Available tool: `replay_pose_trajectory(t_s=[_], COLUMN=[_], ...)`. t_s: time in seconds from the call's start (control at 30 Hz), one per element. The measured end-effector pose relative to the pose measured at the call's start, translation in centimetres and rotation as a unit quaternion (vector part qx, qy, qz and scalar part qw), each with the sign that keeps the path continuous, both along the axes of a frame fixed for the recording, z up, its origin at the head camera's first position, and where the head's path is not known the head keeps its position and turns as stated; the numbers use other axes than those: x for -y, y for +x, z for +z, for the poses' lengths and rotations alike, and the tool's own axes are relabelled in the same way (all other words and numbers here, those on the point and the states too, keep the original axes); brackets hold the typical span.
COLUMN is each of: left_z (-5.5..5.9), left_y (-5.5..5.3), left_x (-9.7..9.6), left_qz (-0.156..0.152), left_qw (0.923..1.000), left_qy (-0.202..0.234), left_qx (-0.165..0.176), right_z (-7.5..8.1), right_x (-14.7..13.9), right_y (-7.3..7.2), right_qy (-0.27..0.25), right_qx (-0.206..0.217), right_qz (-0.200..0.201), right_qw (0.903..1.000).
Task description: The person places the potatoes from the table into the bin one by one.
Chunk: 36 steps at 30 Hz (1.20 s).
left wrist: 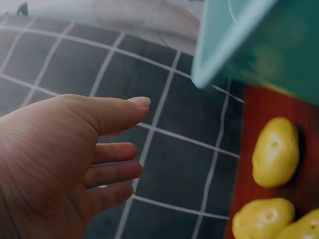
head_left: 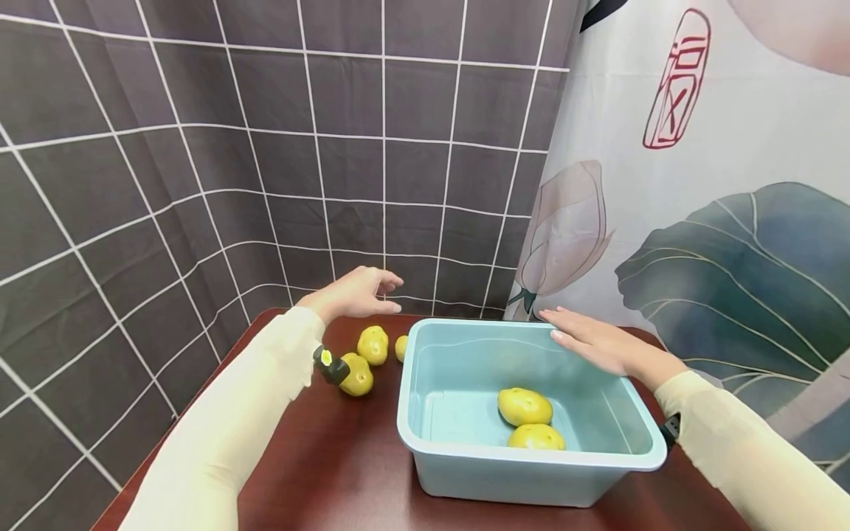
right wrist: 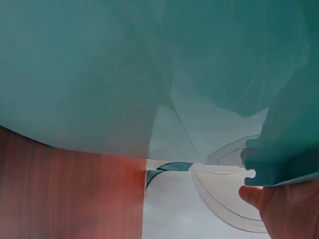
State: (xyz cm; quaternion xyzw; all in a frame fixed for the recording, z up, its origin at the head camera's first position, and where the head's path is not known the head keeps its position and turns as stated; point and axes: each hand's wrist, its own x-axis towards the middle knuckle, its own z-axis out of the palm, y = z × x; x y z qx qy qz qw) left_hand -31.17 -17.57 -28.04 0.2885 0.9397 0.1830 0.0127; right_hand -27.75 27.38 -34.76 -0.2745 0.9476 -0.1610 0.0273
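My left hand [head_left: 361,291] hangs in the air over the far left part of the table, fingers loosely bent and nothing in them. Below and nearer to me lie yellow potatoes: one [head_left: 373,345] beside another [head_left: 356,375], and a third [head_left: 401,348] partly hidden by the basin. The left wrist view shows these potatoes [left wrist: 275,152] right of the hand [left wrist: 94,154]. My right hand [head_left: 591,341], fingers straight, lies over the far right rim of the light blue basin [head_left: 531,456]. Two potatoes [head_left: 524,406] are inside the basin, near its front wall.
A dark red-brown table [head_left: 332,472] carries everything. Behind it hangs a grey curtain [head_left: 345,169] with white grid lines. At the right is a white curtain [head_left: 750,162] with a lotus print, close to the table's edge.
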Motion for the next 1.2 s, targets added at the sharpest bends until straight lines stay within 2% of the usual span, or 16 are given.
replay_pose_trajectory(t_s=[0.17, 0.27, 0.43, 0.63, 0.9, 1.07, 1.2], left_z=[-2.9, -4.4, -6.9, -10.1, -12.4, -13.5, -14.2], left_y=[-1.0, -1.5, -2.3, -2.7, -3.1, -3.3, -3.5], left_x=[1.0, 1.1, 0.6, -0.3, -1.3, -1.7, -1.8], left_qz=[0.009, 0.003, -0.008, 0.010, 0.016, 0.009, -0.001], left_qw=[0.9999, 0.9999, 0.9999, 0.9995, 0.9992, 0.9996, 0.9998], left_qy=[-0.010, -0.005, 0.007, 0.021, 0.016, -0.010, -0.015], left_qx=[0.011, 0.012, 0.009, 0.022, 0.032, 0.026, 0.014], right_z=[-0.1, 0.0, 0.0, 0.1, 0.2, 0.2, 0.1], right_x=[-0.2, -0.4, -0.6, -0.3, 0.0, 0.2, 0.3], right_y=[0.1, 0.2, 0.4, 0.5, 0.7, 0.7, 0.7], right_qy=[0.001, 0.000, -0.001, -0.005, -0.003, -0.005, -0.002], right_qx=[-0.001, -0.005, -0.010, -0.007, -0.015, -0.006, -0.005], right_qz=[0.002, 0.000, -0.003, 0.000, 0.001, -0.003, -0.008], right_qw=[1.0000, 1.0000, 0.9999, 1.0000, 0.9999, 1.0000, 1.0000])
